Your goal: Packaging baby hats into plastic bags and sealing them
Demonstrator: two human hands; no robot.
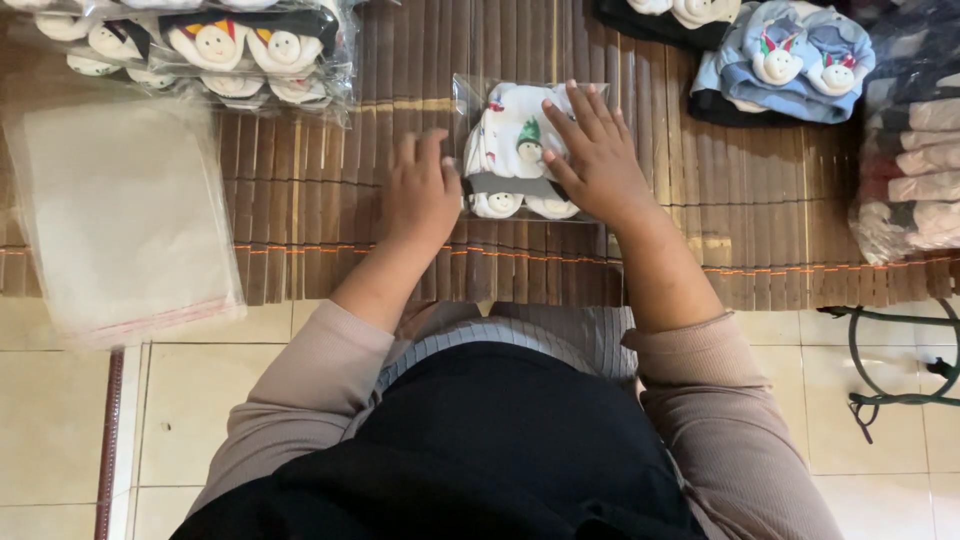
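- Nearest the camera is a dark lap with pinkish sleeves (330,370) reaching toward 12 o'clock over a slatted mat (330,200).
- The right hand (598,160) lies flat, fingers spread, on a clear bag (520,150) of small white baby mittens and booties at mat centre; it presses down and grasps nothing, seemingly to flatten the bag.
- The left hand (420,195) rests at the bag's 9 o'clock edge, fingers loosely curled and touching it, likely steadying it; I cannot tell whether it pinches the plastic.
- A stack of empty bags (120,220) lies at 9 o'clock, within easy reach.
- Packed sets (240,50) sit at 11 o'clock, unbagged blue ones (790,60) at 1 o'clock.
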